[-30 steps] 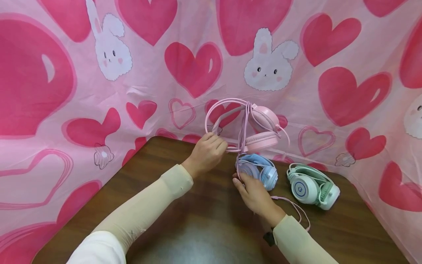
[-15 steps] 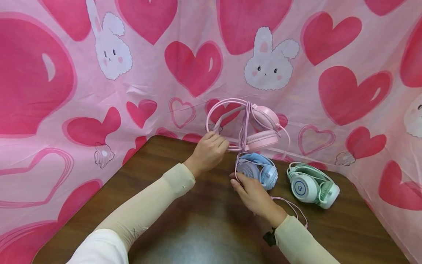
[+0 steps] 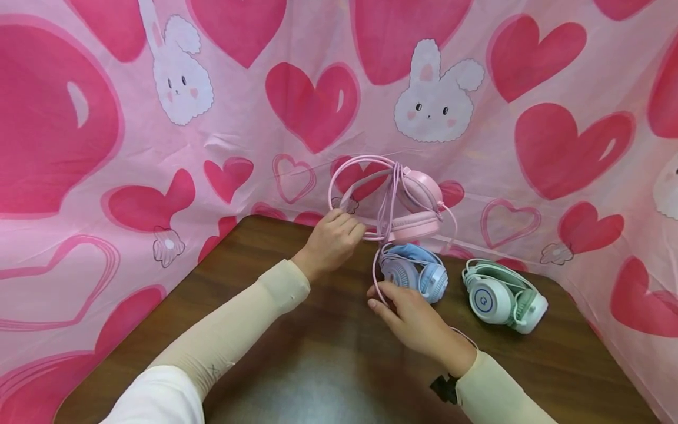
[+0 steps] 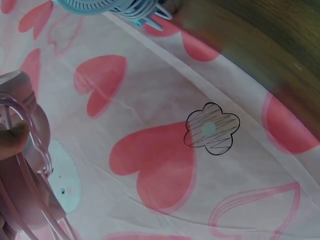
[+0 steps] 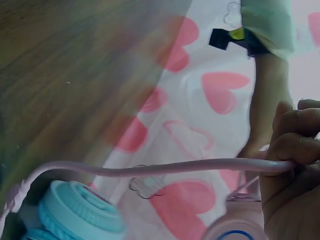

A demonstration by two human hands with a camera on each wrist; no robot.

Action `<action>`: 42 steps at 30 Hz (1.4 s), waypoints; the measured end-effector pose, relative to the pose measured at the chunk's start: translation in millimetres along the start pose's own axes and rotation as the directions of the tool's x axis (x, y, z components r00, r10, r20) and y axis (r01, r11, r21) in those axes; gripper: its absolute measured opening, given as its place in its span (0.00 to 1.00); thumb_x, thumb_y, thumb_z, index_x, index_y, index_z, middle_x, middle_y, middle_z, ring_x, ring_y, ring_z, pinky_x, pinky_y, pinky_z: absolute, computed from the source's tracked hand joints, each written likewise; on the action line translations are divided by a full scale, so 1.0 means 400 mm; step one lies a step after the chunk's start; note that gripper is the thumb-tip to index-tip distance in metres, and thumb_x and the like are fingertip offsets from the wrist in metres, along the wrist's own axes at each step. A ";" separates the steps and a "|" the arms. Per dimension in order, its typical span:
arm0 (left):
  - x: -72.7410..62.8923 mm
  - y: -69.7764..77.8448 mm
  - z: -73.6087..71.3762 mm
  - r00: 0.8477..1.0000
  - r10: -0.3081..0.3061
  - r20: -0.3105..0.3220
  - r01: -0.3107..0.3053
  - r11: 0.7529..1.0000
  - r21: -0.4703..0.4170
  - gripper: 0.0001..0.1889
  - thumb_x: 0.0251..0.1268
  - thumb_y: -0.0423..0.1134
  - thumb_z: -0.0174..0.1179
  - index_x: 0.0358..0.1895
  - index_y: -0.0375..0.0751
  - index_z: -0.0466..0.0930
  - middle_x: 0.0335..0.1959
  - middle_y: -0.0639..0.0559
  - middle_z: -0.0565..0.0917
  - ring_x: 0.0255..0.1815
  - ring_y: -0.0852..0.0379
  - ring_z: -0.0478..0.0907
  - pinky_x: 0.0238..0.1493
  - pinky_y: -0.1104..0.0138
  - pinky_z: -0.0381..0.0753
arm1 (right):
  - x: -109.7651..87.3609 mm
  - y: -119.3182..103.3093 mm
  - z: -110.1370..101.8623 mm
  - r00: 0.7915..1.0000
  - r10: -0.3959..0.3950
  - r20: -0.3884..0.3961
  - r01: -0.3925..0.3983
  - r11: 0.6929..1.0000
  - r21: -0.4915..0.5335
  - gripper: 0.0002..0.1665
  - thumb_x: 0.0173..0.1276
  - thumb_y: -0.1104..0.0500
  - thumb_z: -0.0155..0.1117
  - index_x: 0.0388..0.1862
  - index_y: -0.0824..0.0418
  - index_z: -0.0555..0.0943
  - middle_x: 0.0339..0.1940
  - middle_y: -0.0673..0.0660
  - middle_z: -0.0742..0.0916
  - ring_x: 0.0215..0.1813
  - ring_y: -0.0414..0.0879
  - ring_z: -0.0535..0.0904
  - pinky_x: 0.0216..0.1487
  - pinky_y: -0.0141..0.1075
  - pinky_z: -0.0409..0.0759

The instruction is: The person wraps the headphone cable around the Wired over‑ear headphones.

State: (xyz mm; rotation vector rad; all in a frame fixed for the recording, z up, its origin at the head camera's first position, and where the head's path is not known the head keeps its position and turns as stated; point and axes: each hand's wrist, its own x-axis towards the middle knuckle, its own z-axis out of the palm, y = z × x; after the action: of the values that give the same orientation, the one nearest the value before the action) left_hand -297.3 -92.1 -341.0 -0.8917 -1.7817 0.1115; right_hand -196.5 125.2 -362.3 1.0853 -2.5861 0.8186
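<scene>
My left hand (image 3: 333, 238) grips the headband of a pair of pink headphones (image 3: 418, 227), holding them raised above the table's back edge. A pink cable (image 3: 394, 194) is wound round the headband and ear cups in several loops. From the loops, a length of cable bows down to my right hand (image 3: 410, 318), which pinches it between thumb and fingers. In the right wrist view that cable (image 5: 200, 166) runs across to the fingers. At the left wrist view's edge are a fingertip (image 4: 15, 140) and a pink ear cup (image 4: 20, 195).
Blue headphones (image 3: 415, 274) lie on the wooden table (image 3: 296, 365) just beyond my right hand. Green and white headphones (image 3: 503, 297) lie to their right. A pink curtain (image 3: 238, 118) with hearts and rabbits encloses the table's back and sides.
My right hand has shifted slightly towards me, and the cable between it and the loops bows out further left. The loose cable by my right wrist has drawn in and is mostly hidden.
</scene>
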 end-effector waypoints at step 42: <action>-0.057 -0.034 -0.031 0.935 0.346 0.080 -0.339 0.937 -0.088 0.05 0.66 0.28 0.57 0.32 0.40 0.78 0.30 0.51 0.81 0.34 0.53 0.75 0.47 0.62 0.74 | -0.026 -0.047 -0.351 0.976 -0.030 -0.217 0.015 0.998 -0.068 0.07 0.61 0.62 0.72 0.37 0.52 0.84 0.19 0.44 0.77 0.23 0.40 0.69 0.21 0.31 0.66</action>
State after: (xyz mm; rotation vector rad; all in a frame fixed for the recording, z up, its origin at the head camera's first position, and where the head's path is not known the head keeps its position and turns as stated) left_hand -290.8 -120.0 -347.1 -1.2641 -1.7095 0.3203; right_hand -177.4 200.8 -243.5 0.9470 -2.3973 0.7923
